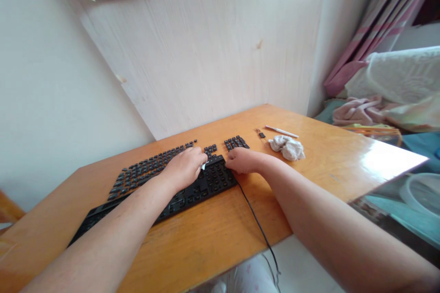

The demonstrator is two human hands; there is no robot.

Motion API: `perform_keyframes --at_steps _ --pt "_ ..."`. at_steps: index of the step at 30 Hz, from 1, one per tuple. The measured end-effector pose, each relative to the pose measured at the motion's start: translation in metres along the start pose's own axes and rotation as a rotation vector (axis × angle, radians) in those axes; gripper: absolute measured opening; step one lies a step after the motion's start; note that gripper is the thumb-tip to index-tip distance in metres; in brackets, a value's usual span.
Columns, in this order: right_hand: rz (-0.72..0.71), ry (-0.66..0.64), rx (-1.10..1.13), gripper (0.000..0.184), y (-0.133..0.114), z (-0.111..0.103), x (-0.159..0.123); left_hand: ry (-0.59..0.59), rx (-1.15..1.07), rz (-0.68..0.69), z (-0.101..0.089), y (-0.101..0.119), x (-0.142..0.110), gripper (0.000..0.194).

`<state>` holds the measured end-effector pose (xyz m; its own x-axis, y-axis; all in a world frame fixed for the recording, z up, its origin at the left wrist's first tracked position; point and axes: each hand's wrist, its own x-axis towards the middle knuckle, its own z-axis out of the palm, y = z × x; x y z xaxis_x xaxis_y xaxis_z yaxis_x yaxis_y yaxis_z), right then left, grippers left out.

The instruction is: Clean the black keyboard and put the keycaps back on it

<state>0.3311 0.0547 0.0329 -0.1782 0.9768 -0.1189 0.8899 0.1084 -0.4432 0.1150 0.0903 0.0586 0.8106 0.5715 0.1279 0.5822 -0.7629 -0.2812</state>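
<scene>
Your keyboard (192,197) lies aslant across the wooden table (213,238), with your left forearm crossing over and hiding part of it. Your left hand (184,168) is above its middle, fingers closed on a small white scrap (203,165). Your right hand (239,161) is at its far right corner, fingers curled in; you can't tell from here whether they grip the edge. Right behind the keyboard, loose black keycaps (144,165) stand in rows, taking up that side, with a number-pad group (236,143) just beyond your right hand. Farther right you have a small black piece with thin wires (261,135), a white pen (282,131) and a crumpled whitish cloth (287,147), all clear of your fingers. The cable (256,217) runs from the keyboard over the table's near edge. Off the table to your right sits a clear round tub (421,194), its contents too blurred to tell, below heaped bedding (364,110) and a pink-banded curtain (371,32).
</scene>
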Motion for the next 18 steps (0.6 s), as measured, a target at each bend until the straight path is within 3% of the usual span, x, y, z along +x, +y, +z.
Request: perform_keyframes --at_steps 7,18 --pt "-0.002 -0.020 -0.029 0.032 -0.004 -0.005 -0.003 -0.014 -0.006 0.054 -0.001 0.009 -0.008 0.017" --pt "-0.005 -0.022 -0.039 0.031 -0.004 -0.004 -0.002 -0.079 -0.299 -0.120 0.010 -0.001 -0.011 0.025"
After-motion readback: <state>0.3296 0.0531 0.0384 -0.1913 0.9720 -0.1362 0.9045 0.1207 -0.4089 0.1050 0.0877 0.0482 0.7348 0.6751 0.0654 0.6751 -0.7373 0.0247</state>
